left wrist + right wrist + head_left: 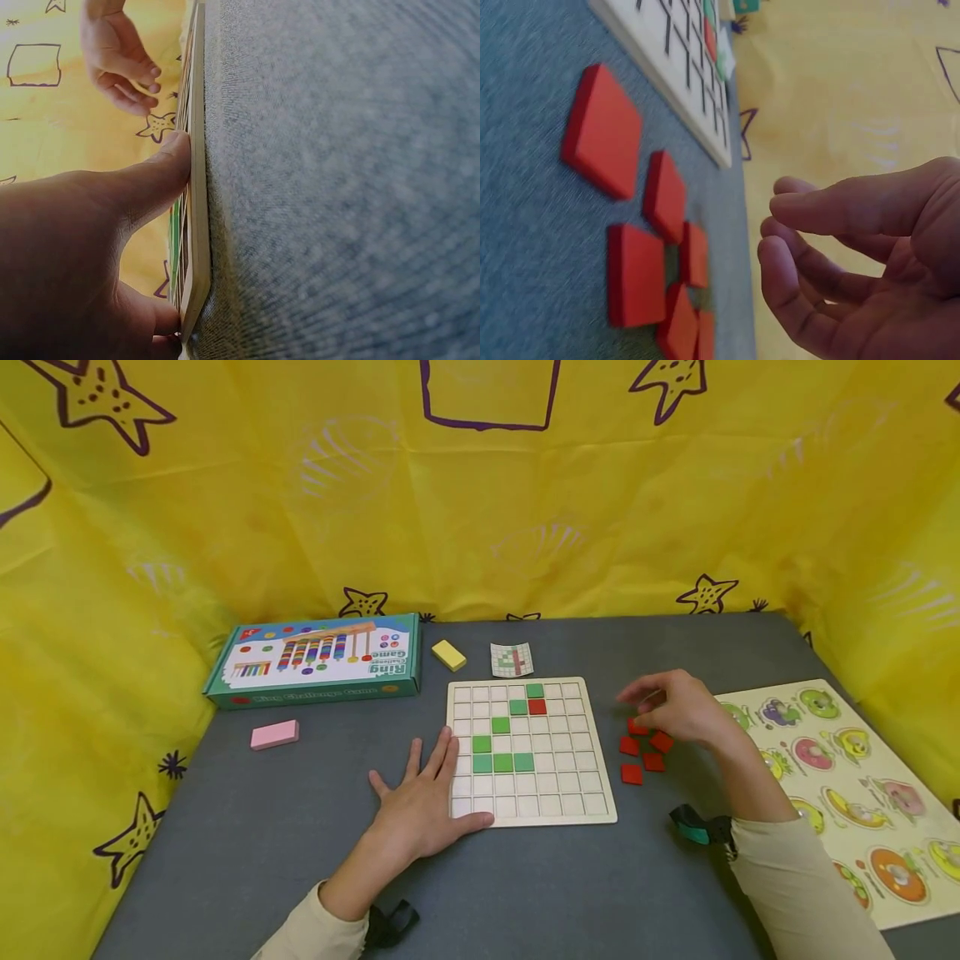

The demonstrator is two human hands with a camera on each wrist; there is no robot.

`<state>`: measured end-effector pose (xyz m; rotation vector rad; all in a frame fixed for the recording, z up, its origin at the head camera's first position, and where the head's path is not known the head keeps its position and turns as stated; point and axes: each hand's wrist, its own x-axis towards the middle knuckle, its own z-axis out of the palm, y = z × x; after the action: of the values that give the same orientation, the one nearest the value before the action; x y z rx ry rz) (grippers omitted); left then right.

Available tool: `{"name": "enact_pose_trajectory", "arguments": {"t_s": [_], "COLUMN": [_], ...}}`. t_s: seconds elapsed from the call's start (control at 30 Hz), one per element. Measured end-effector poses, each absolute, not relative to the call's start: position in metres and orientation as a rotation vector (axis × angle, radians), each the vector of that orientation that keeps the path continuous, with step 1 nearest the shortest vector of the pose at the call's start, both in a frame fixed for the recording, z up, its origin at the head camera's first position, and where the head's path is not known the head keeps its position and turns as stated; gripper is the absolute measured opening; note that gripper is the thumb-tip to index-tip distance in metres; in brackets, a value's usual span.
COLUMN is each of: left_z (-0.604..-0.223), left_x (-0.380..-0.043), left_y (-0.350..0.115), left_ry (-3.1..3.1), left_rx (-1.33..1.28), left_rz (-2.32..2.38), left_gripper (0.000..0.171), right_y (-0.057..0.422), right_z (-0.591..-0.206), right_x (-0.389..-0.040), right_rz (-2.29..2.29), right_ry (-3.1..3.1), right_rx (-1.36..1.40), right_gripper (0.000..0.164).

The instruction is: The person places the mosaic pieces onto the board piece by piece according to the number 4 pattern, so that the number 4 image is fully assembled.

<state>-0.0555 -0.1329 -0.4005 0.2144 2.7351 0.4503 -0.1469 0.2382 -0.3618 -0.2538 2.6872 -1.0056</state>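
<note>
A pale wooden grid board [558, 785] lies flat on the table, holding several green tiles [500, 725] and one red tile [537, 706]. Spread over its left edge, my left hand [416, 810] rests with the thumb on the front rim; the left wrist view shows the thumb [161, 169] touching the board's edge. To the right of the board lie several loose red tiles [604, 135]. My right hand [686, 706] hovers above them, fingers loosely bent. In the right wrist view no tile shows between those fingers [832, 214].
Behind the board sit a small patterned card [512, 660] and a yellow block [448, 655]. A game box [315, 660] stands at the back left, with a pink block [274, 735] in front. On the right lies a picture board [817, 789], partly under my right forearm.
</note>
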Motion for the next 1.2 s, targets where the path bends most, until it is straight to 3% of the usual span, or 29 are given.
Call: {"name": "enact_pose_trajectory", "arguments": {"t_s": [1.2], "left_z": [-0.401], "left_x": [-0.055], "left_y": [-0.133], "left_ry": [2.744], "left_rx": [0.226], "left_rz": [0.434], "left_gripper": [0.115], "right_y": [0.247], "right_z": [-0.387], "right_x": [-0.153], "right_rz": [-0.849], "right_ry": [2.797], "right_rx": [-0.300], "right_gripper": [0.025]}}
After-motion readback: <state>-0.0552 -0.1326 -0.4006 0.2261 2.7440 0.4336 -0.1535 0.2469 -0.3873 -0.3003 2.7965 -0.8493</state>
